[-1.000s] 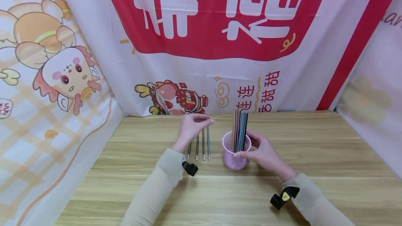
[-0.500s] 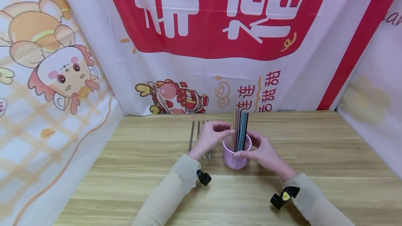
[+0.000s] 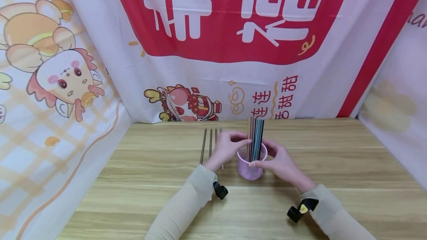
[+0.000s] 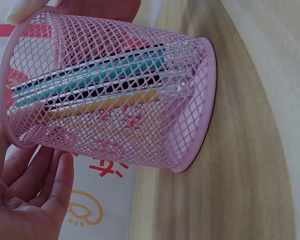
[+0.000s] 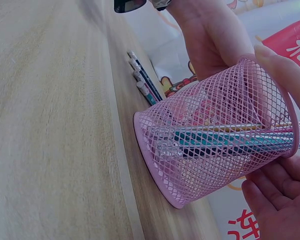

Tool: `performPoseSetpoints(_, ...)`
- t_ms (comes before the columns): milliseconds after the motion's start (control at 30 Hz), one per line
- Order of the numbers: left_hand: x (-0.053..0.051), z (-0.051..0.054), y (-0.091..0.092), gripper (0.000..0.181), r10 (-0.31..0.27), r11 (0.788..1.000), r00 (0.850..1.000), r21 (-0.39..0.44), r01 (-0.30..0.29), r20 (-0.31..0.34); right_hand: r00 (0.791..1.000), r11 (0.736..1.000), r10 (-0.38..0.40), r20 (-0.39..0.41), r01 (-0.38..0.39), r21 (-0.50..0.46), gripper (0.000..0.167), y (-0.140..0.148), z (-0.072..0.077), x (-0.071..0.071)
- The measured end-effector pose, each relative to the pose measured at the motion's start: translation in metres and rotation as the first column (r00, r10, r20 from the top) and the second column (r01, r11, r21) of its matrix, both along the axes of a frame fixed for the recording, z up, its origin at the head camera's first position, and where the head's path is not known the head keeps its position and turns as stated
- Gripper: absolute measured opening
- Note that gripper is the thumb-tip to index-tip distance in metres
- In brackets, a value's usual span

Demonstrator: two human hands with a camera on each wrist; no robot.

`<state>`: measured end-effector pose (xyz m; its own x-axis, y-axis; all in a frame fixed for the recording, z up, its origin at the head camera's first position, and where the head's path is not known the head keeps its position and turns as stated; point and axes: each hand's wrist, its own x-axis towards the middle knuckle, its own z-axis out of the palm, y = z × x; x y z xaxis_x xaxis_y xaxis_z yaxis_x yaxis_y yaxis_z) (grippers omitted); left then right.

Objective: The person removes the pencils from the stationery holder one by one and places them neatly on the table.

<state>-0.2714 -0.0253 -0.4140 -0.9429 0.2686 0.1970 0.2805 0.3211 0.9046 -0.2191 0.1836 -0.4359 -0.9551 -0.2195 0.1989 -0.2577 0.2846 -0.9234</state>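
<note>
A pink mesh cup [image 3: 250, 171] stands upright, holding a bundle of pencils [image 3: 257, 140]. My right hand [image 3: 283, 164] grips its right side, thumb at the front rim and fingers behind. Left of it, my left hand [image 3: 227, 149] has its thumb and fingertips at the bundle's left edge, pinching a pencil above the rim; the exact contact is partly hidden. Through the mesh [image 4: 115, 90], teal, black and yellow pencils show, their clear-capped ends near the base. Several more pencils [image 3: 203, 145] lie side by side on the table, partly behind my left hand.
The wood-grain table [image 3: 247, 214] extends on both sides and in front of the cup. A printed cloth [image 3: 213, 73] hangs at its back edge, with patterned cloths at left and right. Black cameras are strapped to both wrists.
My left hand has moved right, from above the pencils on the table to the bundle in the cup, and its fingers have closed in there. My right hand and the cup have stayed put.
</note>
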Motion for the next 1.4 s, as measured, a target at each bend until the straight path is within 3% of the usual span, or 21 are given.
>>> performPoseSetpoints(467,0.002,0.006,0.000,0.022,0.041,0.999,0.999,0.018,-0.041,-0.004,1.000,1.000,-0.007,0.027,0.006,0.005,0.079,0.000,0.002,0.000)
performPoseSetpoints(700,0.004,0.017,-0.004,0.024,0.055,0.996,0.998,0.068,-0.055,-0.001,1.000,1.000,-0.004,0.019,0.004,0.012,0.080,0.001,0.001,0.000)
performPoseSetpoints(933,0.005,0.029,-0.008,0.027,0.108,0.990,0.994,0.091,-0.107,-0.003,1.000,1.000,0.006,0.015,-0.006,-0.008,0.079,0.000,0.002,0.001)
performPoseSetpoints(1200,0.003,0.041,-0.015,0.025,0.136,0.976,0.988,0.179,-0.121,-0.077,1.000,1.000,0.008,0.012,-0.008,-0.003,0.078,0.000,0.002,0.001)
performPoseSetpoints(1400,0.001,0.049,-0.020,0.023,0.178,0.946,0.974,0.297,-0.130,-0.142,1.000,1.000,0.017,0.009,-0.017,-0.005,0.078,0.000,0.003,0.001)
